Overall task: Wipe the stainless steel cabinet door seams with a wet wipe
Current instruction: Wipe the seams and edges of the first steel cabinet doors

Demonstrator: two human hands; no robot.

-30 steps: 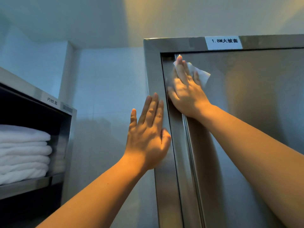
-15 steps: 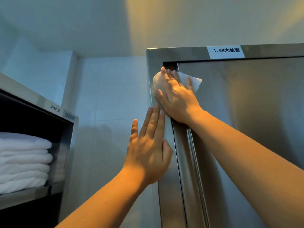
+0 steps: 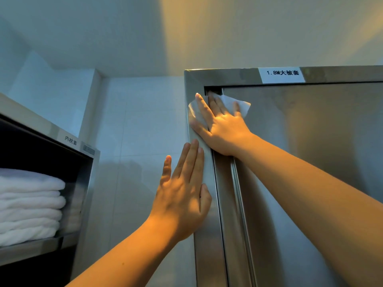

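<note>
A tall stainless steel cabinet fills the right side, with its door (image 3: pixel 310 162) shut inside a steel frame (image 3: pixel 209 255). The vertical seam (image 3: pixel 222 214) runs down between frame and door. My right hand (image 3: pixel 221 125) presses a white wet wipe (image 3: pixel 242 105) flat over the top left corner of the seam, fingers spread on it. My left hand (image 3: pixel 184 195) lies flat and open against the frame's left upright, just below the right hand, holding nothing.
A white label (image 3: pixel 281 74) with black print sticks to the cabinet's top rail. At left, an open steel shelf unit (image 3: pixel 87 183) holds folded white towels (image 3: pixel 31 204). A white tiled wall (image 3: pixel 141 121) stands between the two units.
My right hand has slid the wipe left, from the door's corner across the seam onto the frame. The view has tilted upward slightly. My left hand stays on the frame.
</note>
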